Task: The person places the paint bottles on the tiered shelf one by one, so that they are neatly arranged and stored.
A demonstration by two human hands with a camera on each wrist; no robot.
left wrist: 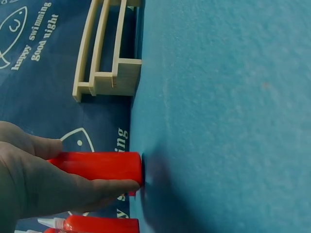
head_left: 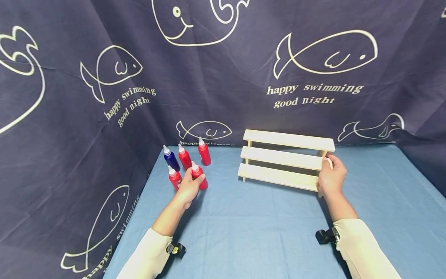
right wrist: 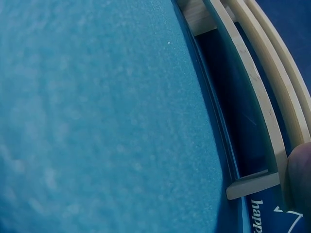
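My left hand [head_left: 188, 188] grips a red squeeze bottle [head_left: 201, 181] with a white pointed cap, thumb on one side and fingers on the other. In the left wrist view the bottle [left wrist: 104, 165] has its base right at the blue cloth. My right hand [head_left: 331, 175] holds the right end of a pale wooden three-tier rack [head_left: 278, 176], thumb in front and fingers behind it. The right wrist view shows the rack's bottom shelf [right wrist: 257, 92] and part of the thumb [right wrist: 299, 170]; the rest of that hand is out of frame.
Close around the left hand stand a dark blue bottle [head_left: 172, 161] and several red ones, including a front red bottle [head_left: 175, 177] and a back red bottle [head_left: 204, 155]. A blue cloth [head_left: 244, 228] covers the table. Behind hangs a dark fish-print curtain [head_left: 226, 85].
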